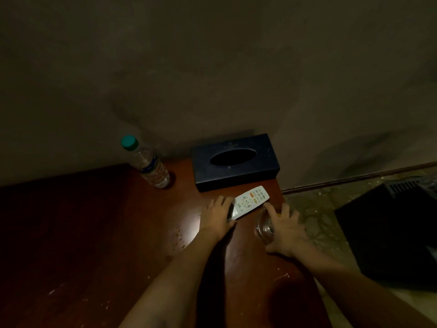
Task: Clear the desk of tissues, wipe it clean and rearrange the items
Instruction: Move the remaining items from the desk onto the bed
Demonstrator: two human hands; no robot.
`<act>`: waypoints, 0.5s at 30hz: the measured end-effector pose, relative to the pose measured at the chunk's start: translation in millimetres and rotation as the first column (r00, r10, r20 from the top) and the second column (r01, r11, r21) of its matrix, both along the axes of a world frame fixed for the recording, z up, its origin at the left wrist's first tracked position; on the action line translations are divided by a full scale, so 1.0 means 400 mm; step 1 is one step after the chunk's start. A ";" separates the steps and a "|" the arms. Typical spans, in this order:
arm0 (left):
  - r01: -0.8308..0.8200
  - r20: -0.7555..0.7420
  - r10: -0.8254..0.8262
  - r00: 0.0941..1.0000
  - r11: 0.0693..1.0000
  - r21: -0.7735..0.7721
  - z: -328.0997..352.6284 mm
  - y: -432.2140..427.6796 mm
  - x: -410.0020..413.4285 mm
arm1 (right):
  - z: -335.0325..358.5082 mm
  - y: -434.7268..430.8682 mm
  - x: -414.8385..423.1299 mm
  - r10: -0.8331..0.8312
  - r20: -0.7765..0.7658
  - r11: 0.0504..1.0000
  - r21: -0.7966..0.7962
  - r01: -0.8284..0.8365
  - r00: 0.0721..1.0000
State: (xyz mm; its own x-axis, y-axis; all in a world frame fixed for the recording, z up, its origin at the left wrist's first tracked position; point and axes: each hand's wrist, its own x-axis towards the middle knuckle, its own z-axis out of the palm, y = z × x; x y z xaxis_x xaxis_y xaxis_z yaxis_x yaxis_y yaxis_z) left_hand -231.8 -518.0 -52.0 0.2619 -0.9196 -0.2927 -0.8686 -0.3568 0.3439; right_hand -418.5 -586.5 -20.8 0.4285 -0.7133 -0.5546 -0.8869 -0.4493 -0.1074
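- squarely at the far right corner of the desk [94,221]: white remote control [251,200], lying slantwise with its button end pointing to 2 o'clock; resting on the red-brown wood or just lifted, cannot tell which.
- gripped at its near end by the left hand [217,217], fingers curled over the top, thumb tucked along the near side.
- at 4 o'clock of the remote, just beside it: clear glass dish [263,229], close to the desk's right edge.
- held from above by the right hand [287,229], fingers spread and bent over the rim, thumb hooked at the near side.
- at 12 o'clock of the remote, near it: dark blue tissue box [235,162], backed against the wall, oval slot facing up.
- at 10 o'clock, apart from the box: clear water bottle [147,162] with a green cap, standing by the wall.
- at 7 o'clock of the left hand: scattered pale specks [177,235] on the wood.
- at 3 o'clock, off the desk on the speckled floor: black boxy object [390,233].
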 end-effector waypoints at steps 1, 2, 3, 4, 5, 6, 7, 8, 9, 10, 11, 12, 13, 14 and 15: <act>-0.012 -0.010 0.012 1.000 1.000 -0.002 0.001 0.000 -0.002 | -0.002 0.000 -0.001 -0.007 0.004 1.000 0.003 0.007 1.000; -0.026 -0.016 0.026 1.000 1.000 -0.001 0.001 0.004 -0.003 | -0.002 0.003 -0.003 -0.011 0.005 1.000 0.006 0.011 1.000; -0.041 -0.019 0.041 0.999 0.999 0.004 0.003 0.012 -0.003 | -0.001 0.008 -0.003 -0.010 0.006 1.000 0.009 0.010 1.000; -0.052 -0.017 0.052 0.998 0.999 0.011 0.005 0.022 0.000 | 0.000 0.013 -0.005 -0.010 0.009 1.000 0.011 0.010 1.000; -0.060 -0.007 0.060 0.998 0.998 0.019 0.007 0.035 0.004 | 0.000 0.018 -0.006 -0.012 0.017 1.000 0.013 0.012 1.000; -0.067 0.004 0.067 0.998 0.997 0.029 0.008 0.051 0.010 | 0.000 0.025 -0.007 -0.015 0.026 1.000 0.013 0.014 1.000; -0.077 0.013 0.077 0.997 0.996 0.039 0.009 0.068 0.017 | 0.001 0.032 -0.008 -0.016 0.032 1.000 0.012 0.016 0.999; -0.090 0.020 0.089 0.996 0.995 0.053 0.009 0.086 0.026 | 0.003 0.039 -0.008 -0.017 0.031 1.000 0.009 0.016 0.999; -0.104 0.026 0.102 0.994 0.993 0.062 0.010 0.103 0.035 | 0.003 0.045 -0.007 -0.018 0.030 1.000 0.007 0.017 0.999; -0.119 0.030 0.117 0.993 0.990 0.070 0.012 0.119 0.044 | 0.004 0.050 -0.004 -0.019 0.032 1.000 0.006 0.019 0.999; -0.134 0.035 0.131 0.991 0.988 0.076 0.017 0.133 0.053 | 0.005 0.055 0.002 -0.017 0.037 1.000 0.006 0.017 0.999; -0.146 0.044 0.143 0.989 0.986 0.083 0.021 0.146 0.063 | 0.006 0.058 0.010 -0.009 0.041 1.000 0.005 0.009 0.999; -0.157 0.055 0.152 0.987 0.983 0.091 0.026 0.158 0.074 | 0.008 0.062 0.021 0.002 0.043 1.000 0.005 -0.002 0.999; -0.173 0.063 0.168 0.984 0.980 0.100 0.029 0.171 0.085 | 0.009 0.066 0.033 0.012 0.041 1.000 0.006 -0.012 0.999; -0.197 0.068 0.190 0.979 0.974 0.111 0.032 0.185 0.095 | 0.010 0.071 0.047 0.023 0.038 1.000 0.004 -0.023 0.999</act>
